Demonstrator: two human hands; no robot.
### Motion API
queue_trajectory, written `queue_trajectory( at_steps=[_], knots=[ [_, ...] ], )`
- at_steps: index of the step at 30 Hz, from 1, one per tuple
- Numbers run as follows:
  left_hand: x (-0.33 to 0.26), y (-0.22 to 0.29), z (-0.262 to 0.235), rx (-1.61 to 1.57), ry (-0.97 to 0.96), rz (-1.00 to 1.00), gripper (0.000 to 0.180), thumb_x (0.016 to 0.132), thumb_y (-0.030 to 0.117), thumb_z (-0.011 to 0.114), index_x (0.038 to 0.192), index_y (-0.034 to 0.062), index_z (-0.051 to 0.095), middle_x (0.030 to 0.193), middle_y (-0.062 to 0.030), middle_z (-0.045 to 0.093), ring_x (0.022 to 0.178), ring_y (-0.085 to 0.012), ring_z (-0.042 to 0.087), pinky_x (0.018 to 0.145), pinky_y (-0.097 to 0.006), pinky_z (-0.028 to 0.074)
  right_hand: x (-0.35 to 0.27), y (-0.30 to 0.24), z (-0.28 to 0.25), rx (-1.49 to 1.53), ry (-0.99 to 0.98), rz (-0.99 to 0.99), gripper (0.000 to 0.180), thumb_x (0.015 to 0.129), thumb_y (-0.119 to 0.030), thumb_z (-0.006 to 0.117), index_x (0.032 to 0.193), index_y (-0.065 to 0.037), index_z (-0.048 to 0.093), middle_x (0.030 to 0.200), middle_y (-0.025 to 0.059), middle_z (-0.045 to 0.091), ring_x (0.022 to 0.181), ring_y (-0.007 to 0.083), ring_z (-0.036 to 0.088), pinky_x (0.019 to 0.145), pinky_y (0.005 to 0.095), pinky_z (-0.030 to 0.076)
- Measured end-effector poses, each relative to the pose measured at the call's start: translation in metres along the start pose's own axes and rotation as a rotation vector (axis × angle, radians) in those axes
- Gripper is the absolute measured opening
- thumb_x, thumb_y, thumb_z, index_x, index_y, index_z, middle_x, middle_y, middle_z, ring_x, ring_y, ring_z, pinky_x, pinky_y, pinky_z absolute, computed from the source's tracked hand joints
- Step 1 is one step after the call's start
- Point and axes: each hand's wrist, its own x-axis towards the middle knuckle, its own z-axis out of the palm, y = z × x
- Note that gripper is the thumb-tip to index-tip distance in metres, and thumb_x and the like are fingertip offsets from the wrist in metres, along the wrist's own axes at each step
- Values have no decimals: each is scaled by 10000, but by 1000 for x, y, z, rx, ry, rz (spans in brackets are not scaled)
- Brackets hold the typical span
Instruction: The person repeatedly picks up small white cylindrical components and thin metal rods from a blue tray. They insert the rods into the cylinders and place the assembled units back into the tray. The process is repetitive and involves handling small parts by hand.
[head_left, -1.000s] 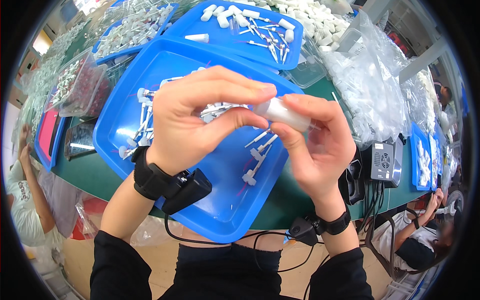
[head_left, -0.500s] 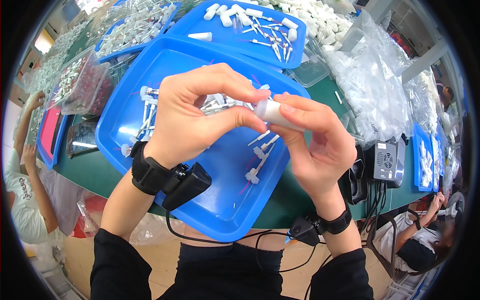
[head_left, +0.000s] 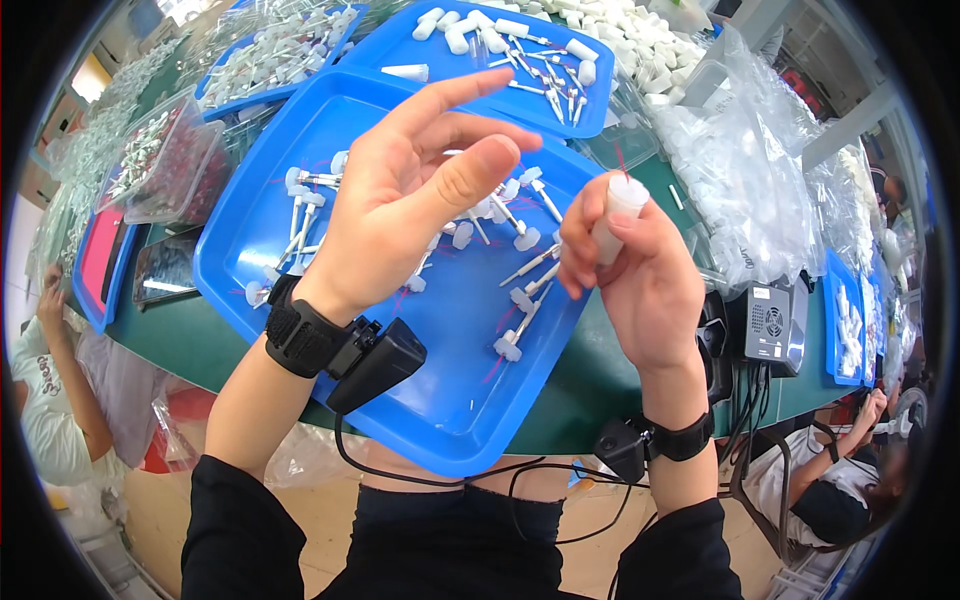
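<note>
In my right hand [head_left: 635, 260] stands a white plastic cylinder [head_left: 622, 210], gripped between thumb and fingers. A thin red wire sticks up from its capped top end. My left hand [head_left: 420, 190] is empty, its fingers apart, hovering over the large blue tray [head_left: 420, 420]. Several thin white stick-like parts [head_left: 515, 325] with round whitish caps and fine reddish wires lie in that tray, some hidden beneath my left hand. Black straps with small devices are on both my wrists.
A second blue tray [head_left: 450, 85] behind holds white cylinders and wired parts. Clear tubs [head_left: 165, 160] of small parts stand left, beside a dark phone-like slab [head_left: 165, 272]. Right are plastic bags [head_left: 745, 170] of white pieces and a black box [head_left: 768, 320] with cables. Other people sit at both sides.
My left hand has let go of the cylinder's end and opened, moving up and away. My right hand has turned the cylinder upright and moved it slightly right.
</note>
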Motion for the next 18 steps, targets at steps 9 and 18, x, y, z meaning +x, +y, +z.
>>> queue_trajectory(
  at_steps=[9,18],
  knots=[
    [-4,8,-2,-18,-56,-41,500,937,355,413,1178,-81,455,752,-86,597,700,-122,564,670,-246,449,-2,1,-2,537,-269,195,365,904,-400,316,701,-104,382,552,8,349,451,108,314,455,261,337],
    [-4,5,-4,-165,32,0,284,904,214,519,1043,-30,563,665,-52,594,622,-94,559,571,-205,425,-2,2,1,454,-242,178,373,918,-419,260,689,-141,354,552,-14,322,450,111,303,441,248,316]
  ],
)
